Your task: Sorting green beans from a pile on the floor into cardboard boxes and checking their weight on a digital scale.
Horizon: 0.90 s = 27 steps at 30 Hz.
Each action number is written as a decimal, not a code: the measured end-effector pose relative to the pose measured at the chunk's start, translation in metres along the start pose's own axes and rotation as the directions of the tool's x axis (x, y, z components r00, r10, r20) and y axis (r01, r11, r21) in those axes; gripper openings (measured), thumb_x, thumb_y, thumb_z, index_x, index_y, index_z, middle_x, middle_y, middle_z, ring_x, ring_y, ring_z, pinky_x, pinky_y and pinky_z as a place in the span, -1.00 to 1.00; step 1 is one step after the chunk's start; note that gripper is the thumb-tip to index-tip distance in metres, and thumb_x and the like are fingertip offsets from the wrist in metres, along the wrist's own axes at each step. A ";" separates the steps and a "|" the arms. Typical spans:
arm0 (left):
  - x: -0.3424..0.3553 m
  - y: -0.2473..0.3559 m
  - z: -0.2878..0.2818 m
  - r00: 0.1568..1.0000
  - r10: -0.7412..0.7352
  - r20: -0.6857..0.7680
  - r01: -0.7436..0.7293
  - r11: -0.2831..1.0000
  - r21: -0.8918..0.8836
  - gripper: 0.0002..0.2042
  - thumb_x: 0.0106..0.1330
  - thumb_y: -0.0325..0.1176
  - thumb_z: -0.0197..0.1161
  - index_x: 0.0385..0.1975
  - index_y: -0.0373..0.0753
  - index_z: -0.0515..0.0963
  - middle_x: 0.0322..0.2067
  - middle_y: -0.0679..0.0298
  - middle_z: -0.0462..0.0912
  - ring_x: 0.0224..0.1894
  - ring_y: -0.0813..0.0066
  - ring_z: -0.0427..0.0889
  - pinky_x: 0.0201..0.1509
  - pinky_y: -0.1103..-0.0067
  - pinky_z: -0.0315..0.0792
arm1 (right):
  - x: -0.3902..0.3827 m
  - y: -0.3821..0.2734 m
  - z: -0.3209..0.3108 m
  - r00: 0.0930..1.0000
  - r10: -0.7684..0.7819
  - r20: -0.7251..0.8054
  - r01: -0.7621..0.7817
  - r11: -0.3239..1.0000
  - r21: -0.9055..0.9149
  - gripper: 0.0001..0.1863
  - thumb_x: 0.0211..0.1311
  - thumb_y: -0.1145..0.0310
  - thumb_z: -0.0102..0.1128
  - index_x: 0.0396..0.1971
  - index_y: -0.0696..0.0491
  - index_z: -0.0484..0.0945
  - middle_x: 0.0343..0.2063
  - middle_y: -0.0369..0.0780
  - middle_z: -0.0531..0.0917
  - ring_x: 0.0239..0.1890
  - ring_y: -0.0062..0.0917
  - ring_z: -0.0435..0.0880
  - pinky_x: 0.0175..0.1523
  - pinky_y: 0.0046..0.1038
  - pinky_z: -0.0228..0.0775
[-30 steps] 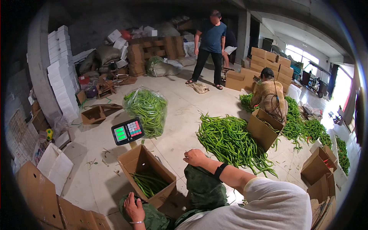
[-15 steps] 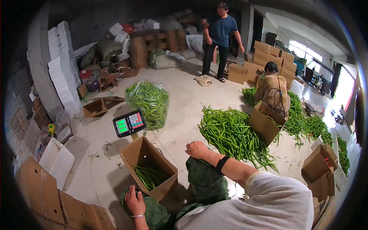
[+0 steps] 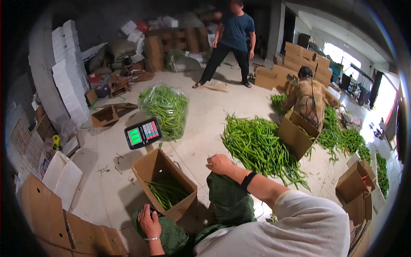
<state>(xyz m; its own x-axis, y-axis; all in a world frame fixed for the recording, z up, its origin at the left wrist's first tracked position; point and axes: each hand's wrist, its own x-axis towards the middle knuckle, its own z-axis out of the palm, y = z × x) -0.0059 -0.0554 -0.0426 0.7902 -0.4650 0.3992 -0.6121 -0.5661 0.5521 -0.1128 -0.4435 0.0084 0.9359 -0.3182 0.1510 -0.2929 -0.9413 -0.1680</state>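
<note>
Head view: box (image 3: 185, 206) holds peppers (image 3: 167, 194), left hand (image 3: 150, 223) lies spread on left knee (image 3: 173, 234) beside it, right hand (image 3: 219, 164) on right knee (image 3: 227, 198) right of it, grip unclear; a knee bump could tip the box.

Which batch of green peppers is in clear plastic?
The bagged peppers, just beyond the lit display; the floor pile and those in the box near your left hand are loose.

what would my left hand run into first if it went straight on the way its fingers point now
The left hand would likely meet the near rim of the open cardboard box holding long green peppers; whether it would clear that rim is unclear from this view.
</note>
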 end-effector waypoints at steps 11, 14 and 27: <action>-0.004 0.009 -0.008 0.999 -0.032 0.002 0.032 0.999 0.022 -0.62 0.16 -0.32 0.14 -0.01 -0.30 0.44 0.02 0.05 0.50 0.10 0.12 0.42 0.26 0.28 0.15 | -0.005 0.002 0.002 0.999 0.005 -0.042 -0.005 1.000 -0.003 -0.68 0.11 0.08 0.11 -0.49 0.07 0.55 -0.55 -0.04 0.60 -0.40 -0.12 0.60 -0.26 -0.16 0.44; -0.003 0.010 -0.007 1.000 -0.010 -0.006 0.010 1.000 0.014 -0.62 0.20 -0.31 0.13 0.01 -0.29 0.43 0.03 0.06 0.49 0.11 0.12 0.42 0.27 0.27 0.14 | -0.005 0.001 -0.002 0.999 0.054 0.001 -0.054 0.998 0.022 -0.70 0.11 0.13 0.05 -0.48 0.07 0.55 -0.47 -0.02 0.61 -0.34 -0.09 0.60 -0.19 -0.14 0.45; -0.001 0.001 -0.004 0.999 0.041 0.007 -0.042 0.998 0.037 -0.63 0.24 -0.29 0.08 0.03 -0.28 0.43 0.03 0.06 0.49 0.10 0.09 0.42 0.27 0.26 0.15 | -0.004 0.003 -0.004 0.998 0.052 -0.043 -0.051 0.999 0.014 -0.72 0.08 0.14 0.09 -0.49 0.08 0.56 -0.50 -0.03 0.61 -0.37 -0.10 0.61 -0.23 -0.17 0.47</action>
<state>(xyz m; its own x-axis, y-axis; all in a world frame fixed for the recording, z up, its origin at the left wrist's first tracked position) -0.0072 -0.0528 -0.0393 0.7640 -0.4930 0.4163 -0.6451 -0.5709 0.5078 -0.1182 -0.4453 0.0117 0.9102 -0.3713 0.1835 -0.3379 -0.9219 -0.1893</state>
